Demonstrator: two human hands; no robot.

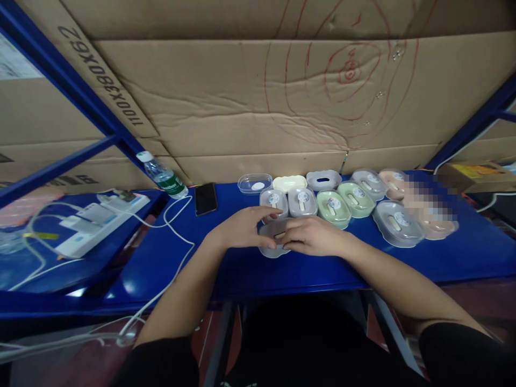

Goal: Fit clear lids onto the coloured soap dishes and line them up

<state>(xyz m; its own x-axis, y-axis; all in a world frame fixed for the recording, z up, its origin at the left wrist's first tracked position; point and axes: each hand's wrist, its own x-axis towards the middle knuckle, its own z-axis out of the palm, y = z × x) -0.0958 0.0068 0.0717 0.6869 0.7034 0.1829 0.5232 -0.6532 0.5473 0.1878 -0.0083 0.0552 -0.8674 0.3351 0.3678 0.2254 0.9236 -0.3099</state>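
Grey plastic forms the rounded box point(269, 230) at near centre, between the left hand point(244, 226), thumb and fingers parted, and the right hand point(312, 235), fingers curled over it, grips unclear, and lopsided pressure could shove it into the rounded lavender plastic box point(281, 195) just beyond.

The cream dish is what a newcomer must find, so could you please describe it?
On the blue table, look to the far edge, by the cardboard wall. There the cream dish sits between a clear plastic piece and a grey dish with a dark slot. No neighbour shares its cream colour.
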